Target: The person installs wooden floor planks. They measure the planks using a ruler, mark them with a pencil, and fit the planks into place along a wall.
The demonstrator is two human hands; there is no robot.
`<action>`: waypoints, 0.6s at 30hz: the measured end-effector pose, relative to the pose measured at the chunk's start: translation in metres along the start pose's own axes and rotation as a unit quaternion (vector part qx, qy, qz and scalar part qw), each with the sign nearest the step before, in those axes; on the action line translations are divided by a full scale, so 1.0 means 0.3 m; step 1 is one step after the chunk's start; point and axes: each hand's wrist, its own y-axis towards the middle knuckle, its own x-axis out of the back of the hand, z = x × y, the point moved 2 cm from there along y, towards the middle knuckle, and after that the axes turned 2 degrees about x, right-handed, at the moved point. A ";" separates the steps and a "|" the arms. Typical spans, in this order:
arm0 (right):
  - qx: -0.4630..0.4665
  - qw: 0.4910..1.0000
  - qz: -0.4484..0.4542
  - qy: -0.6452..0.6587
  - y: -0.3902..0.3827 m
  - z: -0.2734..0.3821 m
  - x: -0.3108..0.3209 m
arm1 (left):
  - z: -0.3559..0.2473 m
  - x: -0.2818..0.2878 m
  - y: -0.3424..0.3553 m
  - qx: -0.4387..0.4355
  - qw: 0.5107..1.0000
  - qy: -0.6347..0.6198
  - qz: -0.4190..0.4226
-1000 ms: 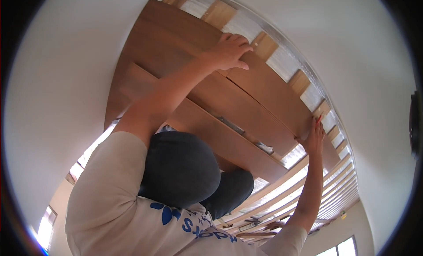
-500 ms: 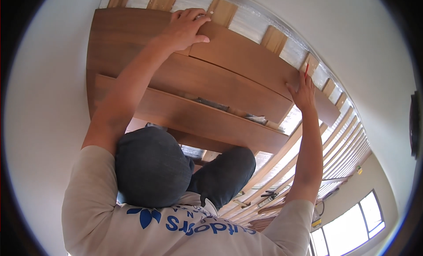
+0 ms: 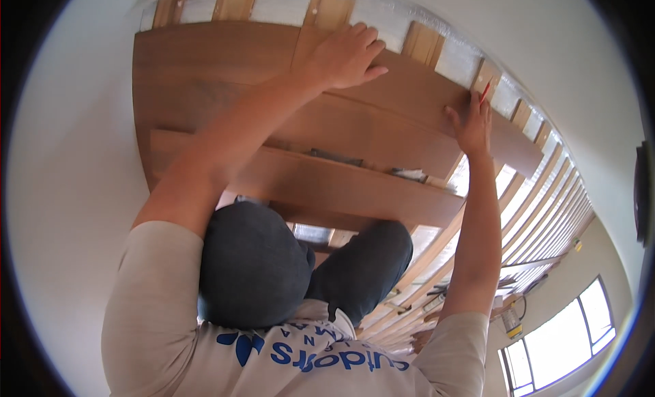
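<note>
A long brown floorboard (image 3: pixel 416 83) lies across wooden battens, in the far row of several matching boards. My left hand (image 3: pixel 346 58) rests on it right of its left end joint, fingers curled over the far edge and thumb out to the side. Farther right, my right hand (image 3: pixel 472 126) leans on the same board near its right end. A thin red pencil (image 3: pixel 485 92) sticks up from between my right fingers. Closer to me, a loose board (image 3: pixel 307 175) lies on top of the laid boards (image 3: pixel 389 129).
Bare battens (image 3: pixel 424 43) over silvery sheeting run along the far wall and off to the right. A white wall (image 3: pixel 61 192) borders the left. Dark small pieces (image 3: pixel 336 157) lie behind the loose board. A yellow-and-black tool (image 3: pixel 512 323) stands near the window (image 3: pixel 563 335).
My left hand has slid rightward along the far board, past the joint. The right hand stays near the board's right end with the pencil. The whole view has shifted slightly.
</note>
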 end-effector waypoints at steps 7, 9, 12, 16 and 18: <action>-0.012 0.999 -0.038 0.017 -0.077 -0.032 -0.029 | -0.043 -0.005 -0.035 -0.007 1.000 0.004 -0.004; -0.021 0.993 -0.062 0.099 -0.064 -0.009 -0.026 | -0.013 0.028 -0.034 0.007 1.000 0.026 -0.008; -0.029 0.985 -0.120 0.124 -0.199 -0.045 -0.066 | -0.057 0.097 -0.007 0.004 1.000 -0.023 0.020; -0.013 0.981 -0.132 0.138 -0.242 0.089 -0.085 | 0.218 0.166 -0.150 0.051 0.986 -0.062 -0.145; 0.023 0.984 -0.148 0.093 -0.214 0.164 -0.084 | 0.460 0.269 -0.318 0.142 0.962 0.034 -0.231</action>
